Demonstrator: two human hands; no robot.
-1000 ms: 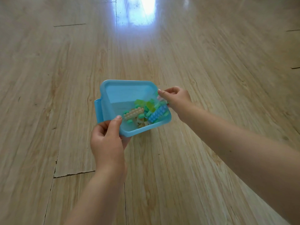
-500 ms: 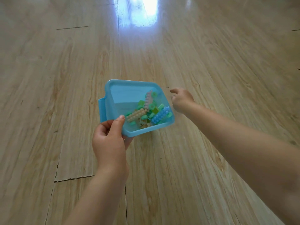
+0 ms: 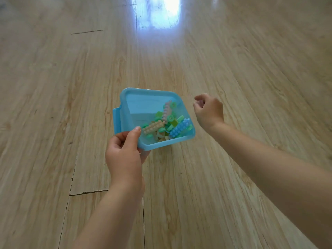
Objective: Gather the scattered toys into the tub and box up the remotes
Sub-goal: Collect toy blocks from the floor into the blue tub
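A light blue plastic tub (image 3: 143,103) is held above the wooden floor, tilted toward its near right corner. Several toy bricks (image 3: 166,124) in green, blue, tan and pink lie piled in that corner. My left hand (image 3: 124,151) grips the tub's near left rim, thumb on top of the edge. To the right of the tub, apart from it, my right hand (image 3: 209,111) hovers with fingers loosely curled and nothing visible in it. No remotes or box are in view.
Pale wooden floorboards (image 3: 233,69) fill the whole view, with a bright window reflection (image 3: 161,13) at the far top. A dark gap between boards (image 3: 88,192) runs near my left forearm.
My right hand has let go of the tub's right rim and drawn away to the right. A pink brick now lies on top of the pile. The left hand keeps its grip.
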